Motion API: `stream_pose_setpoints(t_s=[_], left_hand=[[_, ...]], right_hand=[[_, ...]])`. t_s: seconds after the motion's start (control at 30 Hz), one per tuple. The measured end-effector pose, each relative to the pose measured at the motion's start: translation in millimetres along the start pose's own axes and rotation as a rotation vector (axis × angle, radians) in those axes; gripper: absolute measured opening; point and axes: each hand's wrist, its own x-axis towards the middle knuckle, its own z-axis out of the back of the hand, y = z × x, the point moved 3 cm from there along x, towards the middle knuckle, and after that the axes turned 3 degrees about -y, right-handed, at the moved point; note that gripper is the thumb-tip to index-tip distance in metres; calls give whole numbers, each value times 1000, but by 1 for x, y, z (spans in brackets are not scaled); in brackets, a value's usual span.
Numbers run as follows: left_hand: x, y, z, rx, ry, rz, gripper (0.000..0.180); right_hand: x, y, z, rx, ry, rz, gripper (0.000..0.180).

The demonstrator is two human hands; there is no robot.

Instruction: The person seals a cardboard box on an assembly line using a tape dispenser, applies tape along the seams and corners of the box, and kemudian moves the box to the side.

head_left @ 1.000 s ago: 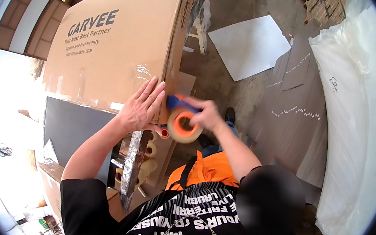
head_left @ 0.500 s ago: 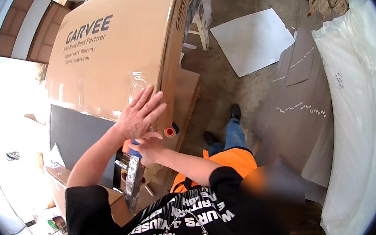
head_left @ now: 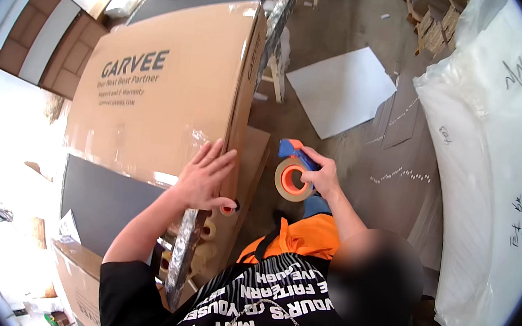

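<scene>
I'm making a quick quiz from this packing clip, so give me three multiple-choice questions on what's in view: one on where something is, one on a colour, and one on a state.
1. Where does the left hand rest?
A. on the white sheet on the floor
B. flat on the large cardboard box, at its right edge
C. on the white plastic-wrapped bundle

2. What colour is the core of the tape roll in the tape dispenser?
A. orange
B. green
C. black

3. How is the right hand occupied?
A. it hangs open with nothing in it
B. it presses flat on the box
C. it grips the blue handle of the tape dispenser, held clear of the box

Answers: 1 B, the palm and spread fingers lie on the large cardboard box by its edge. 2 A, the ring inside the roll is orange. 3 C, the fingers wrap the handle with floor showing between dispenser and box.
</scene>
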Motion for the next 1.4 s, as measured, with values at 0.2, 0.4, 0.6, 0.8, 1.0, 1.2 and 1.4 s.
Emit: stream_pose_setpoints(t_s=[0.2,0.4,0.6,0.8,1.0,1.2,1.4], left_hand=[[83,-4,-5,472,744,-70,34],[160,83,-39,620,553,-88,53],[311,184,-11,718,634,94,79],[366,251,9,127,113,762,107],[364,263,9,75,-22,1030,121],[360,259,12,88,78,1041,128],[348,259,8,53,73,1020,128]], right_hand=[[8,24,26,-276,-50,146,69],[78,16,85,40,-143,48,72],[206,18,108,242,-173,-111,74],[352,55,100,296,64,-134,75],[533,148,25,212,623,-121,76],[637,201,-98,61,1090,-182,68],[579,154,-100,-316,1632,-294,76]])
